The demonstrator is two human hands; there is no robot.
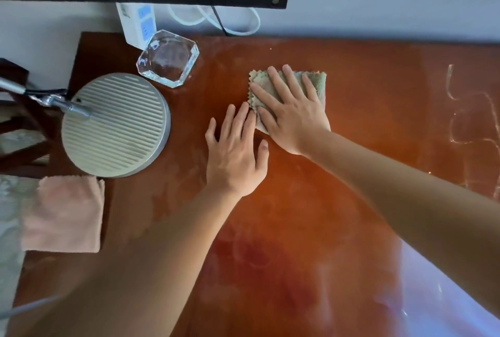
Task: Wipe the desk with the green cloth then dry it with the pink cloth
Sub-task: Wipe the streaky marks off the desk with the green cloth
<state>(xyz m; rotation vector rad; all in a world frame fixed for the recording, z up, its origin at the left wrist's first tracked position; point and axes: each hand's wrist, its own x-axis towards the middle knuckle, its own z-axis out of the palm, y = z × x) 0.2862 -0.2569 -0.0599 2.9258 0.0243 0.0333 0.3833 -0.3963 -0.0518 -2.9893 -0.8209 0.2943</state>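
The green cloth [311,85], folded into a small pad, lies flat on the tabletop [365,125] toward the far edge, roughly midway along it. The right hand [289,112] presses on it palm down, fingers spread and extended, covering most of the pad; it grips nothing. The left hand [235,152] lies flat and open on the bare wood just beside the cloth's near left corner, fingertips next to the right thumb.

Left of both hands, a round lamp head [116,125] with a ribbed face sits over the tabletop's left part, carried by a metal arm [48,100] entering from the left. Beyond it, near the far left corner, stands a clear glass ashtray [167,58], with a white power strip [136,23] propped behind it against the wall. White and black cables [230,23] loop behind the far edge.

The pink cloth [65,215], folded, lies across the left edge of the tabletop, well apart from the green cloth. Pale streaks [470,125] mark the surface near the right edge.
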